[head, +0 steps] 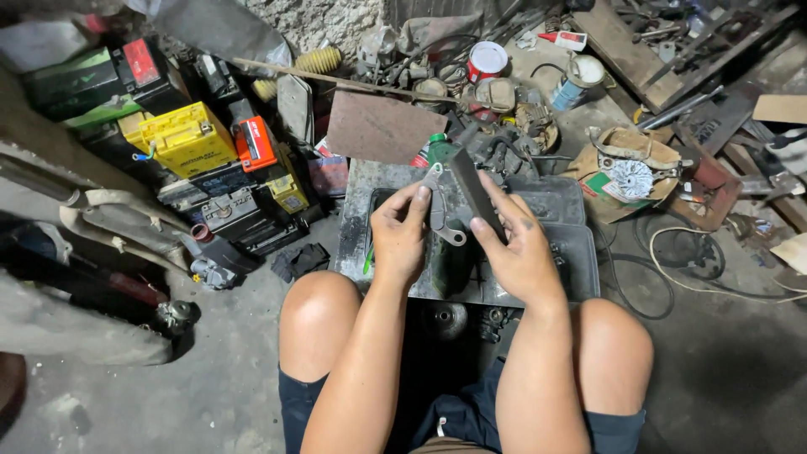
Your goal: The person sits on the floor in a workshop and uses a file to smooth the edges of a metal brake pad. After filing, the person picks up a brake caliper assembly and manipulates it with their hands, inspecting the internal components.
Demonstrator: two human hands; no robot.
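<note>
Above a grimy grey tray, left hand pinches a metal lever; right hand grips a dark flat strip.

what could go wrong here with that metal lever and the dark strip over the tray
The left hand pinches the metal lever only at its edge, so it might slip into the grey tray. The right hand presses a dark flat strip near bare fingers, which could get scraped. Clutter around the bare knees may snag.
</note>
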